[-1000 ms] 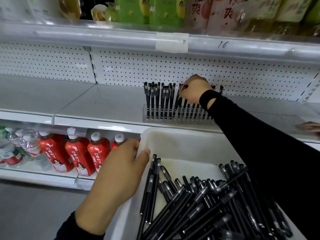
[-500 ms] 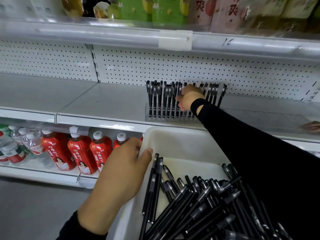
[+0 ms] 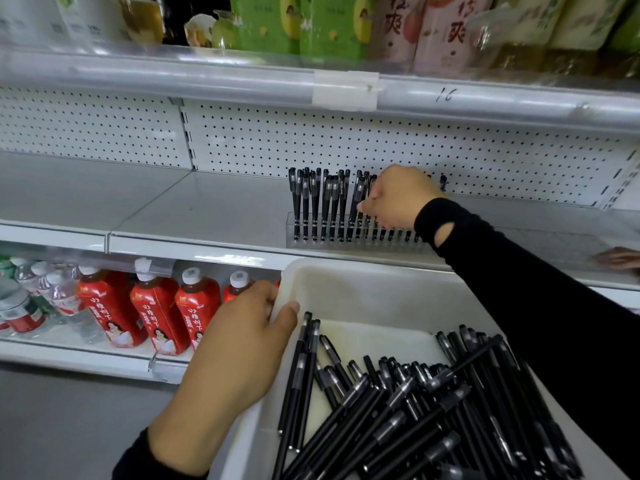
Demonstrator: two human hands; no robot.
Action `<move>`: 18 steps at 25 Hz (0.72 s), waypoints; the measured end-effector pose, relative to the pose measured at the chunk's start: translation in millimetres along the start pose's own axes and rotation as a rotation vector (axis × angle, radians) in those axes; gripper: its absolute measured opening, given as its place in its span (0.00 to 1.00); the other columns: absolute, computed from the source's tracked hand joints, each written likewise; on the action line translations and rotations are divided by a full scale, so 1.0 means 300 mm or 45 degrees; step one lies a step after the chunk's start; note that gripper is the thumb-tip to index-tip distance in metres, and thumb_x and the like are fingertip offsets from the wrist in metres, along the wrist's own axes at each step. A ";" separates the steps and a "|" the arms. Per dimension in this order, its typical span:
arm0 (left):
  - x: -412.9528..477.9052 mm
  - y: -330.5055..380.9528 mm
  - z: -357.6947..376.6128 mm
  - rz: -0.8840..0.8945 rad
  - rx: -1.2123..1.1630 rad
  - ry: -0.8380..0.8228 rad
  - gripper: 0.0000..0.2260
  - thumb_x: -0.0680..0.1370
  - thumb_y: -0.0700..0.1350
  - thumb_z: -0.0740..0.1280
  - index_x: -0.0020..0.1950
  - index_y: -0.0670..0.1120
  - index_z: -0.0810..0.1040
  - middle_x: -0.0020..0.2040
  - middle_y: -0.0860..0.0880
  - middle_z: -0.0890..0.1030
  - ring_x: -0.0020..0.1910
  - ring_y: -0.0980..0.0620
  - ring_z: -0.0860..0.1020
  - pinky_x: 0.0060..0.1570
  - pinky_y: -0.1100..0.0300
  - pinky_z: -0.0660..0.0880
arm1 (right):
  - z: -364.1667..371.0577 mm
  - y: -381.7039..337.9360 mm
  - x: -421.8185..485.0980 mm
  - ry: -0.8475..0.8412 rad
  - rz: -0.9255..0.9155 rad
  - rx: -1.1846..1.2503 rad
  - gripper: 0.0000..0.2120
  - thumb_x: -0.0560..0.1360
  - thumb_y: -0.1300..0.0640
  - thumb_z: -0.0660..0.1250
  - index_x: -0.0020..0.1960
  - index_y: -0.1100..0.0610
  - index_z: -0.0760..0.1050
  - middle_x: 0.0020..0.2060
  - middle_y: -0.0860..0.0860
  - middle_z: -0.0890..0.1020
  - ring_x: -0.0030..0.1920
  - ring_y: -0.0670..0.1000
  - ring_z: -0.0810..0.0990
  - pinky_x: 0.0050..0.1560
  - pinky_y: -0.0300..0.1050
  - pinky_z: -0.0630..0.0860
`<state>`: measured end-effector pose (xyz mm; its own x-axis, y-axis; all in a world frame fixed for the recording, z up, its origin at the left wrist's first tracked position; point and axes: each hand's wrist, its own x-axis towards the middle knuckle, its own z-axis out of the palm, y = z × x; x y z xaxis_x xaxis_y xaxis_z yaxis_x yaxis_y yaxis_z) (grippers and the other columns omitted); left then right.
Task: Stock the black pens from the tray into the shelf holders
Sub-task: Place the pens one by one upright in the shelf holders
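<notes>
Right hand (image 3: 398, 199) up at the clear holder (image 3: 346, 242), fingers curled, pinching one tilted pen (image 3: 357, 197) on its shaft; tip near a slot, can't tell if seated. Standing pens (image 3: 315, 202) just left of that hand. Left hand (image 3: 239, 344) grips the white tray (image 3: 346, 268) rim, thumb inside; loose black pens (image 3: 398, 393) heaped just right of it. Risks: tilted pen misses its slot or knocks neighbours askew; tray held one-handed by the edge could tip and spill pens
</notes>
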<state>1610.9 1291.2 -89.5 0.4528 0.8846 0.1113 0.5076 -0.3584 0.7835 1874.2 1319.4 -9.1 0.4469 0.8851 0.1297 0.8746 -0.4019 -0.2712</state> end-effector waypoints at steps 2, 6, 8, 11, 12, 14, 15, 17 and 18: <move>0.000 0.006 0.003 0.003 -0.003 -0.009 0.08 0.80 0.53 0.63 0.45 0.51 0.76 0.33 0.49 0.81 0.34 0.54 0.78 0.35 0.54 0.73 | -0.063 -0.038 -0.121 -0.277 -0.077 0.157 0.16 0.78 0.47 0.69 0.41 0.59 0.83 0.33 0.53 0.86 0.31 0.48 0.83 0.33 0.39 0.79; -0.011 0.019 0.012 0.011 0.022 0.014 0.07 0.80 0.52 0.64 0.45 0.51 0.77 0.30 0.51 0.78 0.32 0.54 0.76 0.33 0.56 0.68 | 0.023 -0.118 -0.289 -0.930 -0.164 0.155 0.13 0.78 0.51 0.70 0.46 0.62 0.83 0.36 0.56 0.86 0.32 0.48 0.83 0.37 0.39 0.82; -0.014 0.023 0.011 0.009 0.035 0.013 0.07 0.80 0.52 0.64 0.45 0.52 0.76 0.34 0.50 0.81 0.35 0.55 0.78 0.35 0.56 0.70 | 0.111 -0.142 -0.333 -1.012 -0.241 -0.115 0.14 0.76 0.49 0.71 0.40 0.60 0.82 0.30 0.52 0.85 0.31 0.49 0.83 0.43 0.43 0.83; -0.014 0.020 0.007 0.013 0.047 0.021 0.07 0.80 0.52 0.63 0.45 0.52 0.76 0.34 0.49 0.81 0.35 0.55 0.78 0.35 0.57 0.71 | 0.174 -0.159 -0.362 -0.970 -0.257 -0.308 0.19 0.76 0.48 0.72 0.30 0.56 0.75 0.19 0.47 0.77 0.24 0.47 0.79 0.36 0.40 0.79; -0.013 0.019 0.006 0.014 0.053 0.026 0.08 0.80 0.52 0.64 0.44 0.51 0.75 0.33 0.50 0.81 0.34 0.56 0.77 0.34 0.58 0.69 | 0.178 -0.163 -0.367 -0.967 -0.240 -0.283 0.19 0.76 0.49 0.71 0.30 0.55 0.74 0.18 0.47 0.76 0.22 0.46 0.77 0.32 0.38 0.76; -0.010 0.019 0.006 0.010 0.056 0.026 0.07 0.80 0.52 0.64 0.44 0.51 0.76 0.34 0.50 0.81 0.35 0.56 0.77 0.33 0.59 0.68 | 0.182 -0.170 -0.374 -0.927 -0.246 -0.262 0.18 0.76 0.50 0.71 0.31 0.56 0.73 0.21 0.47 0.76 0.25 0.47 0.76 0.28 0.37 0.71; -0.009 0.019 0.006 0.010 0.050 0.026 0.07 0.80 0.52 0.64 0.45 0.51 0.76 0.34 0.50 0.81 0.36 0.56 0.78 0.34 0.58 0.69 | 0.186 -0.173 -0.374 -0.906 -0.256 -0.262 0.18 0.76 0.51 0.71 0.31 0.56 0.72 0.24 0.48 0.76 0.26 0.48 0.75 0.28 0.37 0.69; -0.007 0.017 0.006 0.008 0.034 0.023 0.07 0.80 0.52 0.64 0.45 0.52 0.76 0.35 0.50 0.82 0.37 0.54 0.79 0.36 0.56 0.72 | 0.191 -0.176 -0.376 -0.905 -0.263 -0.264 0.18 0.76 0.51 0.70 0.31 0.56 0.72 0.25 0.49 0.76 0.26 0.48 0.74 0.28 0.38 0.69; -0.009 0.017 0.005 0.008 0.033 0.017 0.07 0.80 0.52 0.64 0.45 0.52 0.76 0.35 0.49 0.82 0.37 0.54 0.79 0.37 0.54 0.73 | 0.193 -0.170 -0.374 -0.918 -0.255 -0.253 0.18 0.76 0.51 0.70 0.31 0.56 0.73 0.25 0.49 0.76 0.26 0.48 0.74 0.30 0.38 0.70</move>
<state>1613.5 1286.5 -86.7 0.4461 0.8863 0.1246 0.5235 -0.3713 0.7669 1768.4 1254.2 -64.9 0.1031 0.8520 -0.5134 0.9736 -0.1921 -0.1233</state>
